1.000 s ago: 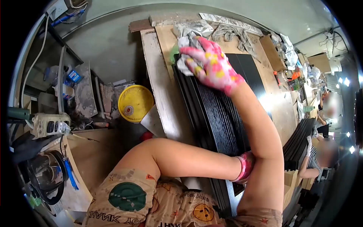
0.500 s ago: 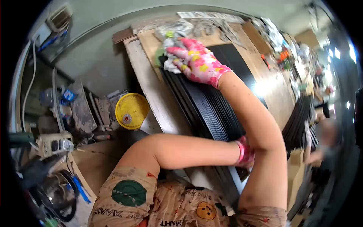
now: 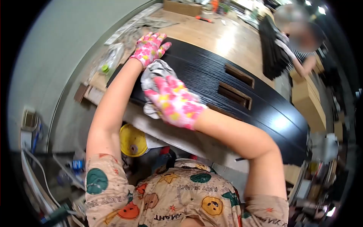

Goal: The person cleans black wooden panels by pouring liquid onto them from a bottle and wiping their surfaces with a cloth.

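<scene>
A black wood-grain panel with long slots cut through it lies on the workbench in front of me. My left hand, in a pink flowered glove, rests on the panel's far left edge with its fingers stretched out. Nearer to me, my right hand, gloved alike, presses a crumpled grey-and-white cloth onto the left part of the panel. The cloth bulges out around the fingers, and its underside is hidden.
A bottle with a green cap lies beyond the bench's left corner. A red-handled tool and a cardboard box lie at the back. Below stands a yellow bucket. At right, a co-worker handles dark strips.
My right hand has drawn the cloth back toward me. My left hand has moved from the right to the panel's far left edge. The panel now lies turned, showing its slots.
</scene>
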The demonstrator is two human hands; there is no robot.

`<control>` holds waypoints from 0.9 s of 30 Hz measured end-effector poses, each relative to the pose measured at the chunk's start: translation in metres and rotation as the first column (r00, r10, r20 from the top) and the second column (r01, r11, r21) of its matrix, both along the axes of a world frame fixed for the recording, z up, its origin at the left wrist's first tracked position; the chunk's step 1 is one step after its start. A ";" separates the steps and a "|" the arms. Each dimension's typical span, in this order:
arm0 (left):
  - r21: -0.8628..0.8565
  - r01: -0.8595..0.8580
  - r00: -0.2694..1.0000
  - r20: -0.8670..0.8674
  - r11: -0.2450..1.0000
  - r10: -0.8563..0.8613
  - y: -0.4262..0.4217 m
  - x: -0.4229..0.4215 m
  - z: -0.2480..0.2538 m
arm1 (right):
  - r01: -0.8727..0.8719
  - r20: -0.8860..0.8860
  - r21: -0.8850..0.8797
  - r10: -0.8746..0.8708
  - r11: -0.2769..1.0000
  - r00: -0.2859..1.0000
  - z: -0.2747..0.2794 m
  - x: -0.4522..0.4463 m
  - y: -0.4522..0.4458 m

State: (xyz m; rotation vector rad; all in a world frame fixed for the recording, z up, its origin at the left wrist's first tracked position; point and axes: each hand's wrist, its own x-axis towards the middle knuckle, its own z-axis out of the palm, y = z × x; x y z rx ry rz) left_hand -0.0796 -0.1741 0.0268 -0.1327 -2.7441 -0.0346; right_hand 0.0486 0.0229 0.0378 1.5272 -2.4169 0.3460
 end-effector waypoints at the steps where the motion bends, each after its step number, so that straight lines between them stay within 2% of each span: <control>1: 0.012 0.024 0.989 0.148 1.000 -0.026 0.005 -0.009 0.000 | 0.046 -0.002 0.007 -0.046 0.999 0.999 0.001 -0.001 0.006; 3: -0.013 0.088 0.990 0.113 0.996 -0.086 0.004 -0.005 0.002 | 0.084 -0.022 0.061 -0.082 0.995 0.996 0.004 0.007 0.033; 6: -0.055 0.092 0.988 0.126 0.994 -0.084 0.005 -0.001 0.006 | 0.428 -0.002 0.083 -0.429 0.900 0.903 0.027 0.035 0.115; 7: -0.058 0.076 0.985 0.160 0.995 -0.065 0.008 -0.003 0.005 | 0.513 0.072 0.164 -0.529 0.843 0.846 0.029 0.045 0.141; 8: -0.077 0.058 0.981 0.189 0.995 -0.043 0.009 -0.005 0.006 | 0.579 -0.071 0.241 -0.581 0.779 0.811 0.038 0.054 0.148; 9: -0.158 0.050 0.995 0.093 0.986 -0.036 0.014 -0.002 0.012 | 0.528 0.012 0.256 -0.549 0.809 0.836 0.053 0.051 0.142; 10: -0.166 0.084 0.994 0.081 0.983 -0.072 0.025 -0.007 0.024 | 0.486 0.105 0.254 -0.523 0.836 0.846 0.068 0.046 0.136; 11: -0.192 0.078 0.963 0.270 0.978 -0.023 0.037 -0.008 0.049 | 0.468 0.100 0.080 -0.474 0.880 0.875 0.070 0.031 0.112; 12: -0.221 0.068 0.897 0.441 0.973 0.038 0.050 -0.012 0.063 | 0.441 0.004 -0.010 -0.441 0.897 0.898 0.067 0.011 0.084; 13: -0.146 0.095 0.923 0.383 0.985 -0.032 0.058 -0.020 0.061 | 0.417 -0.027 -0.024 -0.418 0.909 0.908 0.054 -0.016 0.059; 14: -0.041 0.119 0.957 0.271 0.992 -0.103 0.060 -0.040 0.040 | 0.392 -0.371 -0.114 -0.405 0.913 0.836 -0.001 -0.054 0.036; 15: 0.019 0.208 0.965 0.162 0.978 -0.208 0.053 -0.053 0.005 | 0.417 -0.103 -0.053 -0.420 0.908 0.902 0.009 -0.063 0.015; 16: 0.065 0.305 0.950 0.054 0.950 -0.309 0.045 -0.063 -0.019 | 0.391 -0.018 -0.134 -0.397 0.911 0.918 0.002 -0.074 0.012; 17: 0.092 0.316 0.947 0.025 0.944 -0.319 0.043 -0.065 -0.023 | 0.341 -0.116 -0.120 -0.355 0.932 0.928 0.001 -0.077 0.030; 18: 0.066 0.212 0.953 0.208 0.975 -0.221 0.055 -0.047 0.008 | 0.282 -0.212 -0.085 -0.294 0.956 0.932 0.003 -0.077 0.058; 20: 0.196 0.234 0.939 0.207 0.952 -0.274 0.055 -0.042 0.015 | 0.544 -0.033 0.002 -0.543 0.839 0.839 0.026 -0.065 0.143; 22: 0.191 0.186 0.962 0.162 0.964 -0.218 0.061 -0.039 0.013 | 0.728 -0.026 -0.048 -0.730 0.683 0.683 0.023 -0.052 0.237; 23: 0.182 0.175 0.967 0.152 0.968 -0.203 0.063 -0.040 0.009 | 0.813 -0.073 -0.078 -0.817 0.577 0.573 0.013 -0.046 0.282; 24: 0.158 0.176 0.969 0.145 0.972 -0.199 0.065 -0.041 0.007 | 0.881 -0.207 -0.094 -0.875 0.463 0.437 -0.009 -0.040 0.324; 25: 0.149 0.158 0.957 0.221 0.976 -0.188 0.067 -0.037 0.016 | 0.903 -0.451 -0.154 -0.842 0.401 0.296 -0.031 -0.045 0.357; 26: 0.146 0.152 0.960 0.215 0.977 -0.181 0.065 -0.039 0.014 | 0.963 0.194 -0.094 -0.945 0.251 0.265 0.005 -0.042 0.331; 27: 0.137 0.164 0.962 0.196 0.977 -0.189 0.061 -0.042 0.007 | 0.940 0.710 -0.322 -0.629 0.108 0.316 -0.011 -0.059 0.328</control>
